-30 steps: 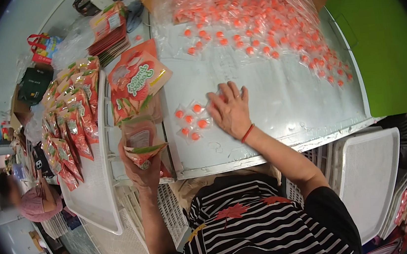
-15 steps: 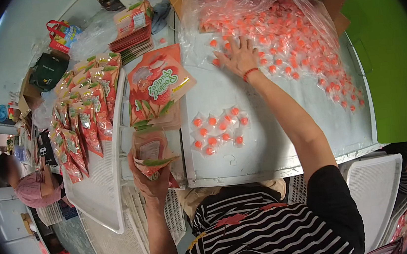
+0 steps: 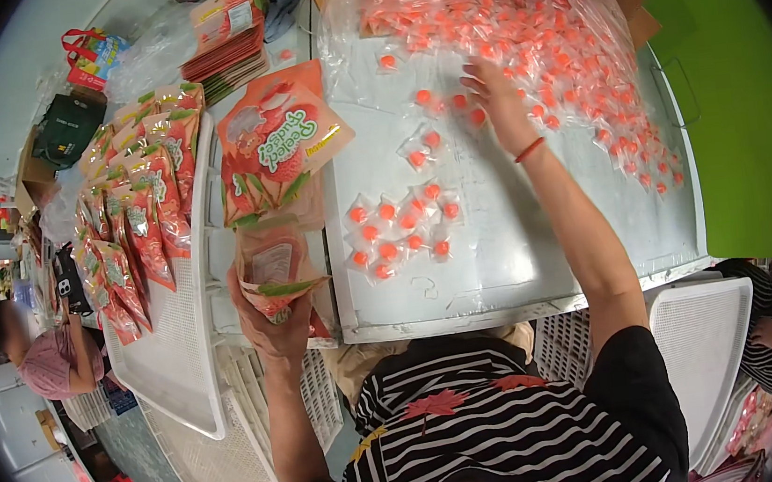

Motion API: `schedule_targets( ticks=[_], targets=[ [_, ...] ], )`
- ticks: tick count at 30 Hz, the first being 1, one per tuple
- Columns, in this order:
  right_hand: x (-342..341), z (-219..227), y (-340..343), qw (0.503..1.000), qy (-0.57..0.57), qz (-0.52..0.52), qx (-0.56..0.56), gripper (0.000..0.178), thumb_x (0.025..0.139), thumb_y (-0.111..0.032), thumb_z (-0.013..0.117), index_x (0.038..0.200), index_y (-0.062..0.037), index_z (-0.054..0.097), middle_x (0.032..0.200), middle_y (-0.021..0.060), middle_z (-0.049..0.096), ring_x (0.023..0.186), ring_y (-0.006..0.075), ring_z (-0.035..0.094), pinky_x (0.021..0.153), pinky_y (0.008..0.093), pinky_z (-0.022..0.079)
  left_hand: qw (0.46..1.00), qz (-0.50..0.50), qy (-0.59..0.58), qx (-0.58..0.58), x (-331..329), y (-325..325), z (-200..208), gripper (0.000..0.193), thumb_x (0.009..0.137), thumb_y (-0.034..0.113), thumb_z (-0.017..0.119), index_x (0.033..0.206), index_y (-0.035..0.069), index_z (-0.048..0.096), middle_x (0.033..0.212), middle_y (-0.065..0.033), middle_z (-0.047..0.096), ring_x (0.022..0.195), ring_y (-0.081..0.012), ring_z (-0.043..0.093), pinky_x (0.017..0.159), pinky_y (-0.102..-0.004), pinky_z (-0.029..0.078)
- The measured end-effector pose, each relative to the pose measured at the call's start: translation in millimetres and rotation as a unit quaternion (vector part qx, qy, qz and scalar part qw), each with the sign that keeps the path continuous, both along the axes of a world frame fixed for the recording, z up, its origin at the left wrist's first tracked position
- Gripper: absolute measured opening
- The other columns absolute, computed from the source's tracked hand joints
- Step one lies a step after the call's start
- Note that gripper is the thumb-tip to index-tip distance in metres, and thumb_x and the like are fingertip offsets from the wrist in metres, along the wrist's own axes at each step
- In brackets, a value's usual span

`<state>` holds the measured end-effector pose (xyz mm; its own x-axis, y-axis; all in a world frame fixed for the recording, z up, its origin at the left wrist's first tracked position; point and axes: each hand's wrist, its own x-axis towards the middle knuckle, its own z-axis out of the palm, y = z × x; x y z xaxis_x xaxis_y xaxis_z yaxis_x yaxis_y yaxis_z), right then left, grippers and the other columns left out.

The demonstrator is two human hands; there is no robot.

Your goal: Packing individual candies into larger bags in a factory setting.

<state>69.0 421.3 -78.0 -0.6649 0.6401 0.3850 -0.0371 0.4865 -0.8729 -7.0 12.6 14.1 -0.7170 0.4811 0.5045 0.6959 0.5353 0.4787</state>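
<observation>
"Left hand (image 3: 275, 333) is wrapped round the near end of a red pouch (image 3: 273, 260). Right one?"

"Right hand (image 3: 502, 108) has fingers loosely parted, palm down; can't tell if they touch candies. It's beyond and right of the candy cluster (image 3: 413, 241)."

"Pouch location?"

"Left of that cluster, apart from it."

"Candy heap (image 3: 495, 22)?"

"Beyond the cluster, trailing off right."

"Flat pouches (image 3: 274, 144)?"

"Left of the cluster, farther off."
</observation>
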Motion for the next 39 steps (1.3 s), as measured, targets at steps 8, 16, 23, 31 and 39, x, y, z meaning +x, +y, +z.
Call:
schedule_targets(
  ticks=[8, 16, 23, 31, 39],
  targets=[
    [49, 12, 51, 0.978, -0.003, -0.072, -0.194, 0.041, 0.099, -0.035, 0.038, 0.118, -0.0031, 0.057, 0.117, 0.0097, 0.058, 0.111, 0.0197, 0.052, 0.095, 0.0342, 0.040, 1.000, -0.008, 0.018, -0.013, -1, -8, -7, 0.106, 0.060, 0.022, 0.088, 0.139, -0.005, 0.023, 0.121, -0.0267, 0.051, 0.109, -0.0397, 0.054, 0.091, -0.0434, 0.044],
    [11, 19, -24, 0.948, -0.106, -0.038, 0.297, 0.045, 0.086, -0.041, 0.057, 0.115, -0.0061, 0.060, 0.119, 0.0187, 0.056, 0.115, 0.0329, 0.048, 0.095, 0.0401, 0.038, 1.000, -0.007, 0.018, 0.006, 2, -7, 0, 0.098, 0.059, 0.010, 0.084, 0.138, -0.003, 0.026, 0.122, -0.0236, 0.051, 0.106, -0.0374, 0.056, 0.089, -0.0394, 0.046],
    [-6, 15, -86, 0.922, -0.205, 0.048, 0.325, 0.056, 0.077, -0.057, 0.061, 0.117, -0.0170, 0.060, 0.130, 0.0135, 0.046, 0.124, 0.0362, 0.037, 0.097, 0.0600, 0.028, 0.999, -0.030, -0.008, 0.033, 5, 3, 7, 0.095, 0.060, 0.009, 0.083, 0.137, -0.002, 0.027, 0.120, -0.0227, 0.051, 0.106, -0.0368, 0.055, 0.091, -0.0400, 0.045],
    [6, 10, -100, 0.930, -0.085, 0.064, 0.351, 0.026, 0.076, -0.027, 0.067, 0.096, -0.0124, 0.063, 0.105, 0.0079, 0.058, 0.103, 0.0293, 0.053, 0.086, 0.0467, 0.043, 0.996, -0.078, -0.020, 0.038, 9, 16, 7, 0.097, 0.059, 0.014, 0.086, 0.135, -0.003, 0.029, 0.121, -0.0210, 0.052, 0.108, -0.0342, 0.055, 0.091, -0.0406, 0.045],
    [7, 22, -110, 0.993, -0.049, -0.047, 0.102, 0.021, 0.082, -0.023, 0.063, 0.070, -0.0087, 0.054, 0.061, 0.0043, 0.054, 0.049, 0.0185, 0.052, 0.045, 0.0301, 0.041, 0.991, -0.119, -0.030, 0.046, 4, 64, -3, 0.103, 0.052, 0.020, 0.087, 0.137, 0.002, 0.031, 0.122, -0.0203, 0.050, 0.109, -0.0385, 0.050, 0.091, -0.0465, 0.041]
  ],
)
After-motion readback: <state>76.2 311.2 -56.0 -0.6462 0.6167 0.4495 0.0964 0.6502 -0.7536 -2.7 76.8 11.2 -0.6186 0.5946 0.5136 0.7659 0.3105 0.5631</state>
